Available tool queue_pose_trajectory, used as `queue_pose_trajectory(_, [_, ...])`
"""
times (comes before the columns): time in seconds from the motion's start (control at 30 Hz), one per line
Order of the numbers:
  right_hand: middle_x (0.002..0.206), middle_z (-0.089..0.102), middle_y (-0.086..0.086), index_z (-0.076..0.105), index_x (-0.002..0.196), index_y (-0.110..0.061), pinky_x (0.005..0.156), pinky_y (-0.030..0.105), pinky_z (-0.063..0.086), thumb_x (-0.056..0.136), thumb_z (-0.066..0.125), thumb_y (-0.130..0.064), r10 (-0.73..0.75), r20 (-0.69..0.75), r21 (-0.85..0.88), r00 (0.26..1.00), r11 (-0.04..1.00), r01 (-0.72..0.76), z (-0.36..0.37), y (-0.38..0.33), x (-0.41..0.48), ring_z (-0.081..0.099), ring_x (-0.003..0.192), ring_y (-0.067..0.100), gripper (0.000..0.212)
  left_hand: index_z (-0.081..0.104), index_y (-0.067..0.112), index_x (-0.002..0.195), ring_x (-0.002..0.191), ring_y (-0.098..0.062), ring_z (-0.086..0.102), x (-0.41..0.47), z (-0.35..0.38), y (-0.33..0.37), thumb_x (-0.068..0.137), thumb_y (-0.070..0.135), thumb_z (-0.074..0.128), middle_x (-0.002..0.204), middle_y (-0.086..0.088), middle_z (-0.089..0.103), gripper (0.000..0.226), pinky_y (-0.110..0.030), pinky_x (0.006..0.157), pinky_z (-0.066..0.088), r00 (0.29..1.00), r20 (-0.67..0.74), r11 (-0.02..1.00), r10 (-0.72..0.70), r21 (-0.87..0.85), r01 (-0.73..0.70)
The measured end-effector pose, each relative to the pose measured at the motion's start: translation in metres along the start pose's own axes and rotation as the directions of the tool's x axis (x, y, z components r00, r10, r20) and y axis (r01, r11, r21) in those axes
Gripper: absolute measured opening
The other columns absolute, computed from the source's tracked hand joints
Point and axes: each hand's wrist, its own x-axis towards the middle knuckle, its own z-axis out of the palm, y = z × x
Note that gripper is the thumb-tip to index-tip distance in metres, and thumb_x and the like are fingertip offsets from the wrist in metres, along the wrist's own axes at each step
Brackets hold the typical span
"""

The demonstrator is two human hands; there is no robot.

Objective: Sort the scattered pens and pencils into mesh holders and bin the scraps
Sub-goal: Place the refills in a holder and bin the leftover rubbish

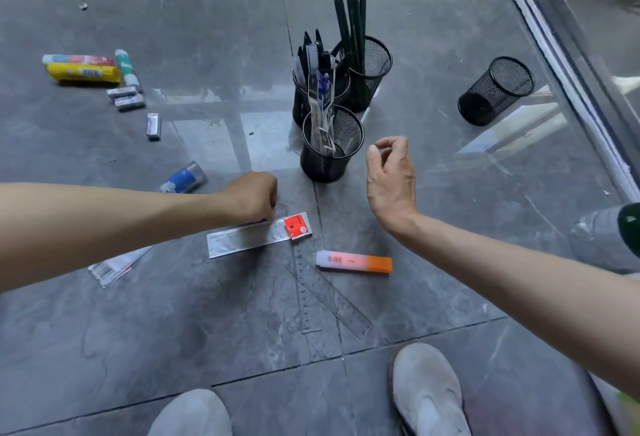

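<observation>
L hand [254, 195] at frame centre, knuckles up, fingertips hidden where they meet the top edge of the packaged ruler [249, 236]; can't tell if it pinches or just presses. R hand [391, 176] hovers centre-right, just beside the front mesh holder [323, 162], fingers loosely curled, holding nothing. Behind it, pens [313, 55] and pencils [356, 16] stand in two more holders, partly blocked. Clear rulers [329, 300] lower centre, barely readable vs. the floor. Wrapper scrap [114, 266] lower left, partly under L forearm.
</observation>
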Motion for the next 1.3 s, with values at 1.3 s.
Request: queue_pose_trajectory(1.3, [0.086, 0.046, -0.003, 0.050, 0.086, -0.023, 0.069, 0.028, 0.033, 0.091, 0.053, -0.022, -0.321, 0.850, -0.019, 0.418, 0.774, 0.633, 0.144, -0.078, -0.092, 0.056, 0.088, 0.024, 0.006, 0.067, 0.014, 0.097, 0.099, -0.024, 0.058, -0.280, -0.073, -0.189, 0.088, 0.011, 0.053, 0.102, -0.005, 0.066, 0.017, -0.032, 0.083, 0.046, 0.280, -0.538, 0.597, -0.795, -0.617, 0.512])
